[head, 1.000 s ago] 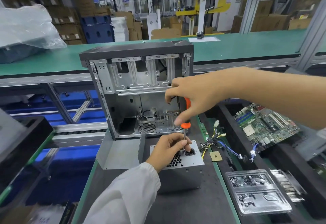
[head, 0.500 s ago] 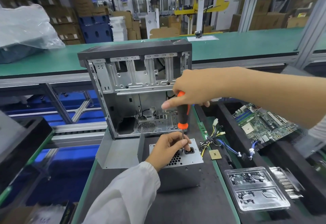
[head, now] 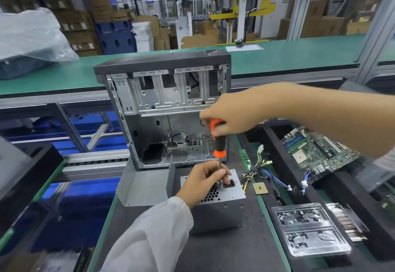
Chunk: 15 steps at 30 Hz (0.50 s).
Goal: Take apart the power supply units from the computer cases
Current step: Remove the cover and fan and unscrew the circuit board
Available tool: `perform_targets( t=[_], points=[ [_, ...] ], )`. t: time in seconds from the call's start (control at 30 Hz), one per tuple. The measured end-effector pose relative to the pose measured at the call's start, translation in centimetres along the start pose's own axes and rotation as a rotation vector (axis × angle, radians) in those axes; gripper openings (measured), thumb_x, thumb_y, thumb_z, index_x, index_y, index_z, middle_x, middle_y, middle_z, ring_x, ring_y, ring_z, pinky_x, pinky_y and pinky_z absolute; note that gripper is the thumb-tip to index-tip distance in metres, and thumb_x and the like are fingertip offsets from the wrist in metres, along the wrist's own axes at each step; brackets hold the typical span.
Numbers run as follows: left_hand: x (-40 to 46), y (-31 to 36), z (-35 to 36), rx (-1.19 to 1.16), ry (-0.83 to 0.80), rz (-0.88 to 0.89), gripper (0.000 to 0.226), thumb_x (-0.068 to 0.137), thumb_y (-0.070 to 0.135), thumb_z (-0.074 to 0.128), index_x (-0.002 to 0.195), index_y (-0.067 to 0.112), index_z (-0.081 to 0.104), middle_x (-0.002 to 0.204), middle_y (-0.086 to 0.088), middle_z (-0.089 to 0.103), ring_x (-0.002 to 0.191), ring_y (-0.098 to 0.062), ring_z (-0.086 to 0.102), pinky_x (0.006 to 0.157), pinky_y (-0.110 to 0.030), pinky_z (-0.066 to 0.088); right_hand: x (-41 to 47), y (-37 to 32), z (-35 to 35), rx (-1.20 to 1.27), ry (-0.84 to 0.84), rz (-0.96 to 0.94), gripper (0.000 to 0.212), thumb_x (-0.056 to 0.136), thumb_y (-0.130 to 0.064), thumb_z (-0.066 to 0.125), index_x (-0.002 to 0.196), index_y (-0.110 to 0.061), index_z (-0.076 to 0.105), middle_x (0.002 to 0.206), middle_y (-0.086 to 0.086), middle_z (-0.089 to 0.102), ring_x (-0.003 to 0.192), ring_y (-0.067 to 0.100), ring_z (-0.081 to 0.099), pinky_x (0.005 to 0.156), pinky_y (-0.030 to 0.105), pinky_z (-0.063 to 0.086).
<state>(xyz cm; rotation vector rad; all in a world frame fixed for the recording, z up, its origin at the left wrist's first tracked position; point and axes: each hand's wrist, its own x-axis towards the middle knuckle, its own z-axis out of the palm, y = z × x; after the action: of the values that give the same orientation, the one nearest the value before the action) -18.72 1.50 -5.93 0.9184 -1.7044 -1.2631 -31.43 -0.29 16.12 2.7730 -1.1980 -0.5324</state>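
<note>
A grey power supply unit (head: 220,214) stands on the dark mat in front of an opened computer case (head: 162,109). My right hand (head: 233,113) grips the orange-and-black handle of a screwdriver (head: 218,143) held upright over the unit's top face. My left hand (head: 205,180) rests on that face and pinches the screwdriver's metal shaft near the black power socket (head: 228,184). The tip is hidden behind my fingers. A bundle of coloured cables (head: 256,169) trails from the unit to the right.
A bent grey metal panel (head: 143,184) lies left of the unit. A loose chip (head: 260,188) lies beside the cables. A motherboard (head: 316,152) sits in a black tray at the right, and a clear plastic tray (head: 310,229) of small parts is nearer me.
My right hand has turned on the screwdriver handle, its extended finger now curled in. The left hand stays on the shaft and the unit has not moved.
</note>
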Motion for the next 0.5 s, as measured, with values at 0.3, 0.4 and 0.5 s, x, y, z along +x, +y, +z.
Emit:
perform_targets(
  t=[0.3, 0.4, 0.5],
  points=[
    [0.1, -0.1, 0.0, -0.001, -0.015, 0.003, 0.019, 0.098, 0.009, 0.05, 0.092, 0.008, 0.068, 0.079, -0.005, 0.071, 0.08, -0.015, 0.067, 0.075, -0.024, 0.049, 0.1, -0.2, 0.1, 0.009, 0.06, 0.189, 0.062, 0.088, -0.068, 0.042, 0.072, -0.009, 0.053, 0.054, 0.005, 0.064, 0.045, 0.015, 0.063, 0.051, 0.026, 0.051],
    [0.2, -0.1, 0.0, -0.001, -0.016, 0.004, 0.019, 0.098, 0.009, 0.05, 0.092, 0.008, 0.068, 0.08, -0.005, 0.071, 0.079, -0.014, 0.065, 0.075, -0.025, 0.049, -0.3, 0.4, -0.8, 0.112, -0.084, 0.063, 0.014, 0.092, -0.033, 0.057, 0.097, -0.02, 0.055, 0.09, 0.004, 0.059, 0.066, 0.013, 0.065, 0.068, 0.037, 0.054],
    [0.3, -0.2, 0.0, -0.001, -0.019, 0.002, 0.018, 0.099, 0.008, 0.05, 0.092, 0.007, 0.067, 0.08, -0.005, 0.071, 0.079, -0.014, 0.065, 0.076, -0.025, 0.047, -0.8, 1.2, -1.7, 0.195, -0.149, 0.006, 0.042, 0.083, -0.041, 0.069, 0.119, -0.033, 0.048, 0.105, 0.005, 0.052, 0.083, 0.023, 0.064, 0.077, 0.044, 0.054]
  ],
)
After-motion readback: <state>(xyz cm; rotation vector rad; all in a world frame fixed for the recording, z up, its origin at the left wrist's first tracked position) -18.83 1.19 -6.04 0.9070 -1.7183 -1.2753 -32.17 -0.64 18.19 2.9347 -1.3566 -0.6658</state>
